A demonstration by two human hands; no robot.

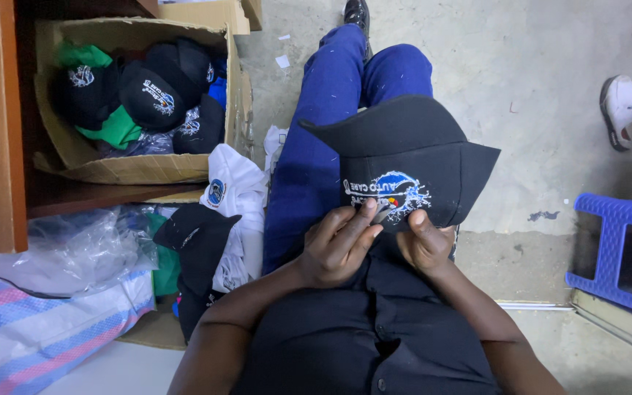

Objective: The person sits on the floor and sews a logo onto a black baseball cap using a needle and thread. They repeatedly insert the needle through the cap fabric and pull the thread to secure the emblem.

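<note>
A black cap [411, 157] with a blue and white embroidered emblem rests on my lap, brim pointing away from me. My left hand [338, 245] lies against the cap's front near the emblem, fingers curled on the fabric. My right hand [424, 241] grips the cap's lower edge, thumb up against the embroidery. My legs in blue trousers [330, 110] stretch out over the concrete floor.
A cardboard box [140, 170] at the left holds several black caps and green cloth. Beside my leg lie a black cap [197, 241], a white garment [239, 192] and plastic bags [74, 249]. A blue plastic stool [616, 252] stands at the right; another person's white shoe [623, 106] shows beyond it.
</note>
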